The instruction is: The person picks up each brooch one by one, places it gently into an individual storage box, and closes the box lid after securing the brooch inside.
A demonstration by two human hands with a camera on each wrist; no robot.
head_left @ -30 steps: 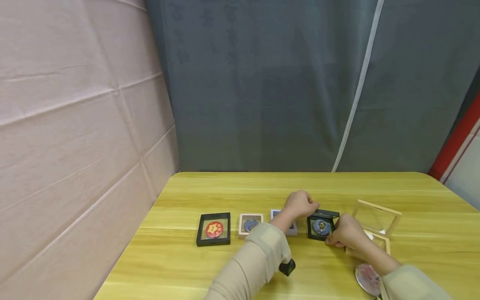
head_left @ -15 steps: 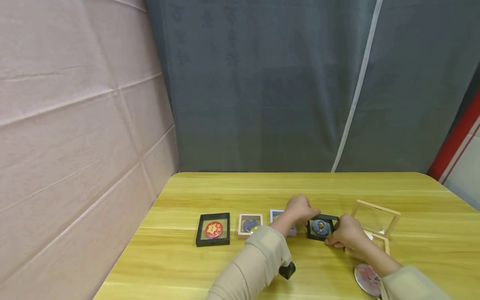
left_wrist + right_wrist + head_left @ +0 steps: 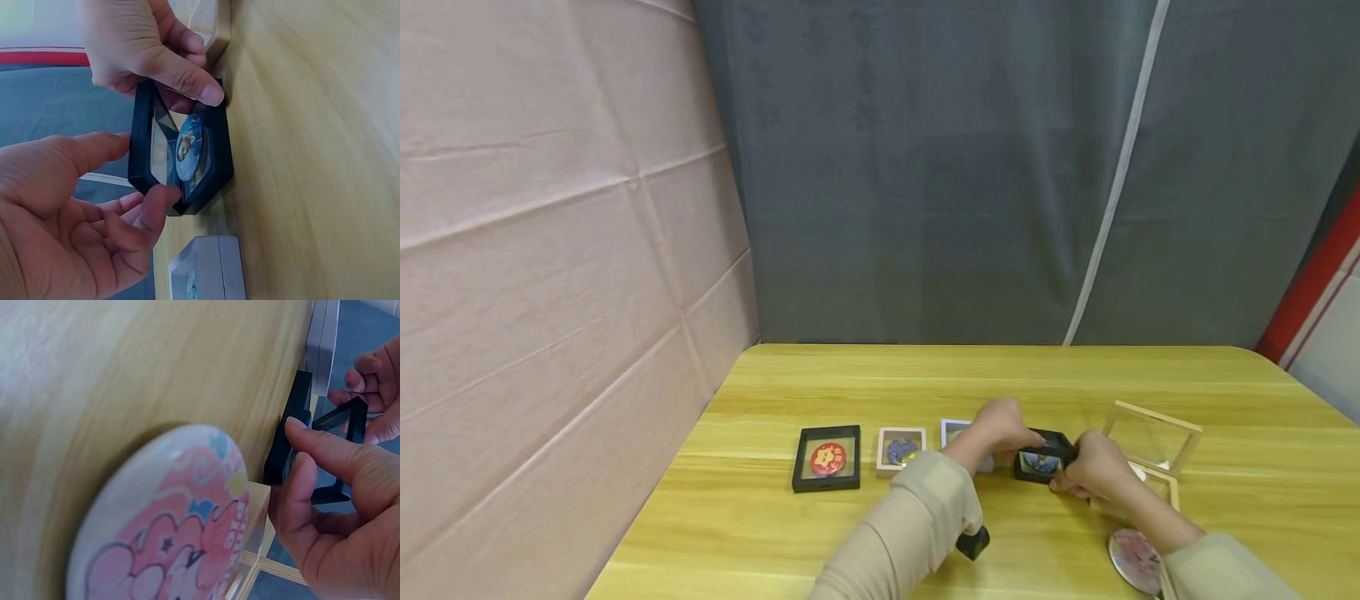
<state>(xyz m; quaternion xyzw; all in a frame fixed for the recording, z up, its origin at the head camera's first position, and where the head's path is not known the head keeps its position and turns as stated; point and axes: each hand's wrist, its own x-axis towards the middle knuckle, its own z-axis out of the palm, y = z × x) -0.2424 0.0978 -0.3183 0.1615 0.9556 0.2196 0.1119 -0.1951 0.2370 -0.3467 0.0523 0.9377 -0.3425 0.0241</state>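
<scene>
A black display frame with clear film windows stands half folded on the table. Inside it lies a round blue badge with a portrait on it. My left hand holds the frame's lid at its left side, forefinger against the outer face and thumb at the edge in the left wrist view. From the right, my right hand grips the lower half, its thumb on the rim. The lid leans over the badge, with a gap between the two halves.
Left of the hands are a lilac frame, partly hidden, a pale pink frame and a black frame with a red star badge. A wood-coloured frame stands open at right. A pink cartoon badge lies nearer.
The black frame's lid has swung from nearly upright down and forward over the badge, and my left hand has moved slightly down with it. My right hand has stayed in place.
</scene>
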